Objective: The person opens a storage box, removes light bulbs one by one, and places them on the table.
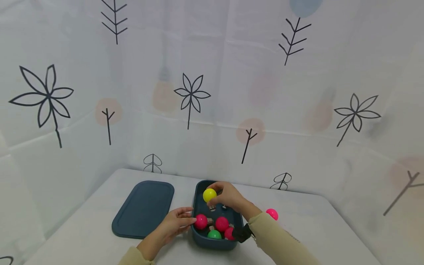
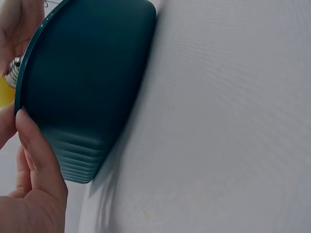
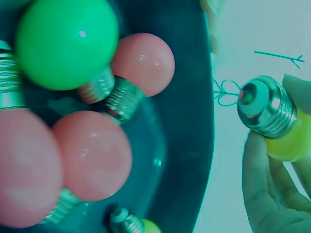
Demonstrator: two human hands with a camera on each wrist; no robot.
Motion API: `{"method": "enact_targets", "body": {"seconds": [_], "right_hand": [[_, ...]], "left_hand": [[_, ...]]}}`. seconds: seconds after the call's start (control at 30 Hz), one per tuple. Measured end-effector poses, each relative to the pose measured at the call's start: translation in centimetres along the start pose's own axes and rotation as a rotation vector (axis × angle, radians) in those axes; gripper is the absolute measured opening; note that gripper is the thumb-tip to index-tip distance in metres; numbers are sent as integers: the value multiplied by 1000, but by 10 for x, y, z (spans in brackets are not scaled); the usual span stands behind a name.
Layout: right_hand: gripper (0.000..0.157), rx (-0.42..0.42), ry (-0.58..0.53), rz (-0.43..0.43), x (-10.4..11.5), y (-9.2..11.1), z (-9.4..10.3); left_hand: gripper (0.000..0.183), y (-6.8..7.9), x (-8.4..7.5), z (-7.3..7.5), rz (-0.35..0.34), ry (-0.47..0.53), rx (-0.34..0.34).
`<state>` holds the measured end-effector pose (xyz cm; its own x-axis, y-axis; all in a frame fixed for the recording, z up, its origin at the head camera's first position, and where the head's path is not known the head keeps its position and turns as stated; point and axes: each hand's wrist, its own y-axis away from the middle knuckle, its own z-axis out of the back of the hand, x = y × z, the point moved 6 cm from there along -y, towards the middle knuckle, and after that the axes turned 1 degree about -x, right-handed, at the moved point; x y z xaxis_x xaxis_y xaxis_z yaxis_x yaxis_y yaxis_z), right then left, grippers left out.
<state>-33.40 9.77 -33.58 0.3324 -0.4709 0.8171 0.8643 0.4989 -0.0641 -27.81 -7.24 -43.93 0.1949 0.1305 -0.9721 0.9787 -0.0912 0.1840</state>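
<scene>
My right hand (image 1: pixel 228 197) pinches a yellow light bulb (image 1: pixel 209 194) by its round glass, over the far part of a deep dark blue plastic box (image 1: pixel 214 243). The bulb's silver screw base points down in the head view and shows close up in the right wrist view. On the box's left side, my left hand (image 1: pixel 175 222) pinches the rim between thumb and fingers, as the left wrist view shows. Inside the box lie several pink bulbs (image 1: pixel 222 223), a green bulb (image 1: pixel 214 235) and another bulb with yellow-green glass (image 3: pixel 151 227).
Left of the box lies a flat dark blue lid (image 1: pixel 144 209) with rounded corners. A pink bulb (image 1: pixel 272 213) rests on the white table (image 1: pixel 318 235), beyond the right forearm. A white cloth (image 1: pixel 215 140) with plant drawings hangs behind the table.
</scene>
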Motion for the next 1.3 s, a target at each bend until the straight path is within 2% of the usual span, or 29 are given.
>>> {"method": "enact_targets", "body": {"seconds": [0.27, 0.43, 0.67, 0.93, 1.3], "right_hand": [[46, -94, -34, -8, -10, 22, 19], [48, -115, -50, -23, -16, 35, 26], [47, -198, -4, -97, -27, 50, 41], [49, -275, -13, -169, -34, 67, 57], [49, -321, -2, -181, -46, 81, 82]], "left_hand": [[61, 2, -1, -3, -23, 6, 0], [60, 1, -1, -3, -36, 9, 5], [59, 1, -1, -3, -30, 7, 7], [61, 1, 0, -2, -5, 1, -2], [60, 0, 1, -2, -16, 13, 6]]}}
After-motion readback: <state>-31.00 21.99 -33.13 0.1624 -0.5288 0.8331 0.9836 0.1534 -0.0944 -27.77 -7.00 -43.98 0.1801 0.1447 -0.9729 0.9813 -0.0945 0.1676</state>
